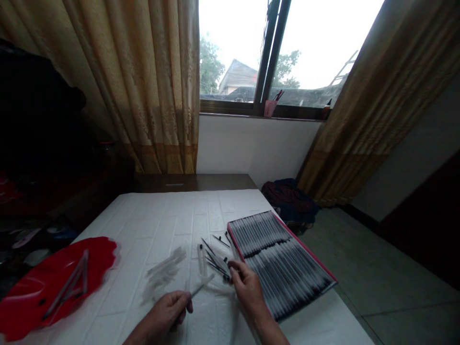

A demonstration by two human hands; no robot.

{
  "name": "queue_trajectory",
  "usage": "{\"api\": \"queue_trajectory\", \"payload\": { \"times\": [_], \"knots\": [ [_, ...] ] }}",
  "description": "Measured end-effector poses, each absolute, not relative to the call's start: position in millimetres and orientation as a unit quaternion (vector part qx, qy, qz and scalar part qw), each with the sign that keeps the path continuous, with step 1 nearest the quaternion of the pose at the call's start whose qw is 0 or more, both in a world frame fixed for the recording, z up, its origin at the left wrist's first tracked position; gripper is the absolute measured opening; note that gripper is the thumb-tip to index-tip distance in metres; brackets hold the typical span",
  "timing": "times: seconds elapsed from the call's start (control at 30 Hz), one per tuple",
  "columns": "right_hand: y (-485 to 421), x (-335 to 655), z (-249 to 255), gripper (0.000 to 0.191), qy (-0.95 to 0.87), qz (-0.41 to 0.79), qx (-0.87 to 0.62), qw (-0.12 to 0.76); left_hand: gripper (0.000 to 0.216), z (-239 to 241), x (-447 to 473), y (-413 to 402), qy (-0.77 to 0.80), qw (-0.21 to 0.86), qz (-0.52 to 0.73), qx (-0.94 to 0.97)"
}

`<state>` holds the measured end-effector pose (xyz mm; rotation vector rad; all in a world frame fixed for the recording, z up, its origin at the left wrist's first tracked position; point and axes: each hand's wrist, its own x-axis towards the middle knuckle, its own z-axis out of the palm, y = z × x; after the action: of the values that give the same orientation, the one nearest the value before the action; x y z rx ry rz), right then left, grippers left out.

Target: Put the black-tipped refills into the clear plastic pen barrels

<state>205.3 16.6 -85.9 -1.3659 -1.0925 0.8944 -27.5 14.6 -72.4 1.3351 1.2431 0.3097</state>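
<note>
Your L hand (172,306) has its grip clamped on a slim grey see-through plastic stick (203,285); the near end's hidden in your fist. Your R hand (247,286) has thumb + fingertips close together nr the small black ends of a loose heap of thin black and clear plastic pen parts (215,265); can't tell if that grip's on anything, fingers cover the spot. Pale translucent plastic sleeves (163,273) L of the heap are blurred, can't be counted. Forearms cut off at bottom.

Flat pink-rimmed box (305,247), w/ two rows of clear black-tipped pens (283,273), lies slantwise along the R edge of the white brick-patterned worktop (158,215). It hides part of that edge; can't tell if its near R corner overhangs. Your R wrist is just beside its L side. Red scalloped plastic dish (25,292), w/ a few clear tubes (66,282), covers the worktop's L edge & is cut off at picture L. Widest bare stretches: btwn dish & sleeves, and from sleeves up to the far edge.
</note>
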Motion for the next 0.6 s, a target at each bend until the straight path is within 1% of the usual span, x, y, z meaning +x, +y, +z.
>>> {"api": "queue_trajectory", "payload": {
  "times": [0.07,0.13,0.27,0.37,0.47,0.6],
  "knots": [
    [13,204,-83,0.025,-0.482,0.372,-0.571,0.551,0.07,-72,-27,14,0.536,0.601,0.132,0.578],
    [9,200,-79,0.024,-0.507,0.382,-0.564,0.528,0.068,-72,-26,13,0.534,0.599,0.127,0.583],
    [4,189,-71,0.023,-0.533,0.421,-0.563,0.471,0.068,-72,-25,12,0.528,0.594,0.119,0.595],
    [3,183,-69,0.017,-0.514,0.456,-0.561,0.461,0.067,-71,-25,12,0.521,0.591,0.119,0.603],
    [4,183,-68,0.019,-0.491,0.473,-0.554,0.478,0.067,-70,-26,12,0.519,0.59,0.124,0.606],
    [10,202,-62,0.03,-0.442,0.421,-0.561,0.559,0.065,-68,-32,13,0.53,0.589,0.131,0.596]
  ]
}}
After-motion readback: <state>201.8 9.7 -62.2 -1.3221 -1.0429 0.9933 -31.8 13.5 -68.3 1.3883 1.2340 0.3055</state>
